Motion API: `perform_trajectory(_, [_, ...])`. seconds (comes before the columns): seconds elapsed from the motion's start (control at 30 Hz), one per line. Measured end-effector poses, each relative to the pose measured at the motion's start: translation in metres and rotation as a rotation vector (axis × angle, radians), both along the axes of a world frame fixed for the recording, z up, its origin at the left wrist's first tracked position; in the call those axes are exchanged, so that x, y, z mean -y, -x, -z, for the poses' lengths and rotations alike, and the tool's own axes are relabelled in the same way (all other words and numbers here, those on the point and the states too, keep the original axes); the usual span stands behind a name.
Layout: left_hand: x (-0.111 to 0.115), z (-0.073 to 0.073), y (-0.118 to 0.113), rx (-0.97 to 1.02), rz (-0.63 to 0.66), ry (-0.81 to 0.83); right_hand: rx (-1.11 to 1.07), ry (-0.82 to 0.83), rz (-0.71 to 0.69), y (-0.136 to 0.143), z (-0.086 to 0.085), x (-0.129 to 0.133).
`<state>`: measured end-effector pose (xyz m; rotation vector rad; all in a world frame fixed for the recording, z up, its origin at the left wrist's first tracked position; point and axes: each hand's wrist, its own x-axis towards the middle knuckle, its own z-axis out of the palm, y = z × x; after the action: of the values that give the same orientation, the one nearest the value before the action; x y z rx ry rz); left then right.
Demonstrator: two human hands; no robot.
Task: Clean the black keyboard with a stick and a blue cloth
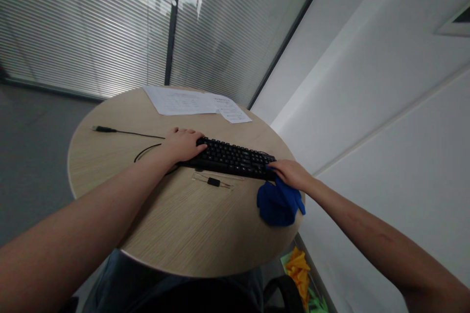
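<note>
A black keyboard [235,157] lies across the middle of the round table. My left hand [182,144] is closed over its left end, with the thumb resting on the keys and the other fingers at the far edge. At the right end, my right hand [290,172] pinches a blue cloth [278,204] against the keyboard's corner. Most of the cloth hangs in folds below that hand and lies on the tabletop. The fingertips of my right hand are partly hidden by the cloth.
White printed sheets [183,101] lie at the far edge of the round table [176,234]. A black cable with a plug [105,129] runs left. A small black piece with thin ends [213,182] lies before the keyboard. Orange cloth [298,271] is on the floor by the wall.
</note>
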<state>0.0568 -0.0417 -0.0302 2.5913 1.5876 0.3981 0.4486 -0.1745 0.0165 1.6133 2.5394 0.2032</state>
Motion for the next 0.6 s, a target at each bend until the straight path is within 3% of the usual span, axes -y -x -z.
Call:
perform_trajectory(0.1, [0.001, -0.001, 0.0, 0.001, 0.001, -0.012, -0.048, -0.123, 0.088, -0.004, -0.001, -0.01])
perform_trajectory(0.3, [0.002, -0.004, 0.0, -0.008, 0.001, 0.001, 0.081, -0.163, 0.007, 0.003, -0.001, -0.045])
perform_trajectory(0.47, [0.001, -0.001, 0.0, -0.002, 0.001, 0.005, 0.101, -0.288, 0.177, 0.011, 0.006, -0.058])
perform_trajectory(0.6, [0.001, 0.001, 0.0, 0.01, -0.003, 0.013, 0.129, -0.121, 0.151, 0.013, 0.008, -0.061])
